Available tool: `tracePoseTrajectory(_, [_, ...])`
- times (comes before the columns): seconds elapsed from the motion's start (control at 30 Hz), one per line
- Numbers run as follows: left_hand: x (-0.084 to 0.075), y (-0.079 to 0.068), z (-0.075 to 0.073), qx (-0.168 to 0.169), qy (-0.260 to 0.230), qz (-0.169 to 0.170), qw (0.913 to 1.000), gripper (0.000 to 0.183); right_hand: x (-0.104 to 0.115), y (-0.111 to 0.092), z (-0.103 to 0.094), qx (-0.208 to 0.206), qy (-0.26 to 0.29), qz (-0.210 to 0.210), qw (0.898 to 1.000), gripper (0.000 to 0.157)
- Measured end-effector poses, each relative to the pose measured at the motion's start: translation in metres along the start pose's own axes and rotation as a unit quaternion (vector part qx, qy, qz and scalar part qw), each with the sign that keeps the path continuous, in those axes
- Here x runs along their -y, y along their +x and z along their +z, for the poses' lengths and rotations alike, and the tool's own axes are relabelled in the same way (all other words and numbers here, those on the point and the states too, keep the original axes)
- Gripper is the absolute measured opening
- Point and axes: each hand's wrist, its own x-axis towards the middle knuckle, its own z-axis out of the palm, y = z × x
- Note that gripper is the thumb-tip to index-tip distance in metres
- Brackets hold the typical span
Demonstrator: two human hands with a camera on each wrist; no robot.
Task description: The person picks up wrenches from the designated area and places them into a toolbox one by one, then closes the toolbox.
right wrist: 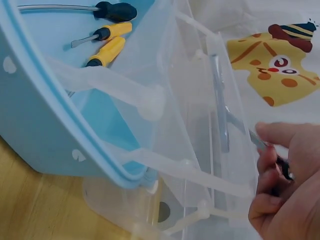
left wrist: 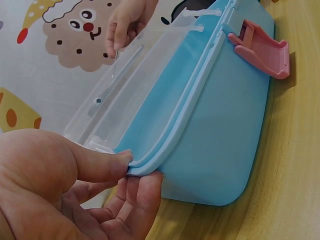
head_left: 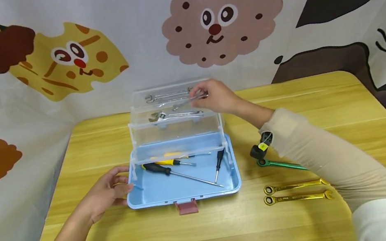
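My left hand point(head_left: 108, 191) pinches the rim of a light blue toolbox point(left wrist: 215, 125) at its left side, thumb on top and fingers beneath. Over the raised clear upper tray point(head_left: 138, 107), my right hand point(head_left: 217, 97) grips one end of a silver wrench point(head_left: 184, 103); its other end slants down into the tray. Other silver wrenches point(head_left: 170, 94) and an adjustable wrench point(head_left: 177, 115) lie in the tray. On the toolbox floor are a long black screwdriver point(head_left: 157, 168), yellow-handled screwdrivers point(right wrist: 107, 51) and a small black screwdriver point(head_left: 220, 159).
Two gold ratchet wrenches point(head_left: 294, 197) and a green one point(head_left: 283, 164) lie on the wooden table point(head_left: 210, 238), right of the toolbox. The green one is partly under the right sleeve. A pink latch point(head_left: 187, 207) hangs at the front. Behind stands a printed cloth point(head_left: 146, 60).
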Motion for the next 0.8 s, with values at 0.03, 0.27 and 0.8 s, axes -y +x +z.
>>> tracePoseTrajectory(0.03, [0.0,0.0,0.0,0.0,0.0,0.0,1.0,0.057,-0.001,0.0,-0.001,0.002,0.012,0.003,1.0,0.026])
tracePoseTrajectory(0.27, [0.0,0.0,-0.001,-0.001,0.0,0.0,1.0,0.057,-0.011,-0.002,-0.007,-0.006,0.126,0.023,0.992,0.034])
tracePoseTrajectory(0.8, [0.002,0.002,-0.001,-0.006,0.002,-0.005,1.0,0.057,-0.023,-0.011,-0.01,-0.031,0.066,-0.031,0.997,0.025])
